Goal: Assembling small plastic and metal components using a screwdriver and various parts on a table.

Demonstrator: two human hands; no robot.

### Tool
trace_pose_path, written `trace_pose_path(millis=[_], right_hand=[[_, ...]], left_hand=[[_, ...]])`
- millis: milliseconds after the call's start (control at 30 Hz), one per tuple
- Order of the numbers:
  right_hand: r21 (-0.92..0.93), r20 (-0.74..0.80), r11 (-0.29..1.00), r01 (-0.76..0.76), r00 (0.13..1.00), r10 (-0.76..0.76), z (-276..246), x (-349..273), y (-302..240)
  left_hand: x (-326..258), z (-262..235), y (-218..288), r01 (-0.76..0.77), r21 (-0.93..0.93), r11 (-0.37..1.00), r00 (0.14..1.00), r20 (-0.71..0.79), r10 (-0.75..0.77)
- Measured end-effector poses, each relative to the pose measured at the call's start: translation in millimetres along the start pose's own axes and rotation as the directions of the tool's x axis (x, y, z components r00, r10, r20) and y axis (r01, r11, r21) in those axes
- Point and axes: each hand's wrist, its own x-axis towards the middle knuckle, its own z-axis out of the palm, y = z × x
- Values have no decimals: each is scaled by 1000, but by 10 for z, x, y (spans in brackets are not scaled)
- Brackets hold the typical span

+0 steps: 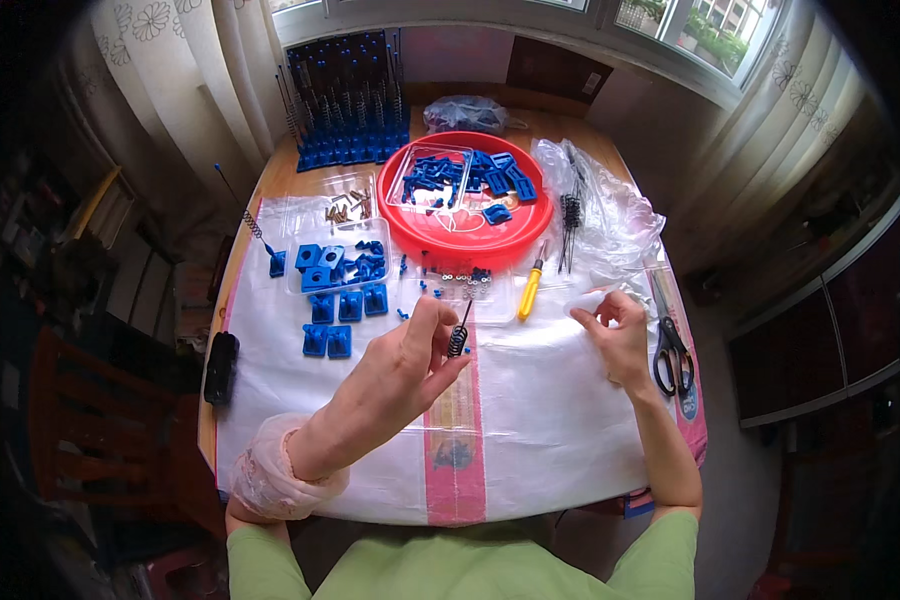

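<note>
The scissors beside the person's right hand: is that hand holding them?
No, the scissors lie flat on the white cloth, apart from the right hand, whose fingers are off them.

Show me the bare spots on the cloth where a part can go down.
Free: the white cloth between left hand and right hand, and its near-left corner below the blue blocks. Crowded: around the red tray, clear trays, screwdriver and scissors.
</note>
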Motion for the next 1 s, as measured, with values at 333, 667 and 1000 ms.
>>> trace_pose_path(millis=[333,667,1000], right_hand=[[-221,172,971,96,983,-58,134,203,-78],[-217,203,974,68,979,-24,246,312,-49],[-204,112,972,115,989,-94,89,276,-34]], left_hand=[[19,-75,-33,24,-28,999,1000,-13,-25],[37,-40,-60,21,-57,998,1000,1,-21],[59,14,-103,9,-56,998,1000,7,-9]])
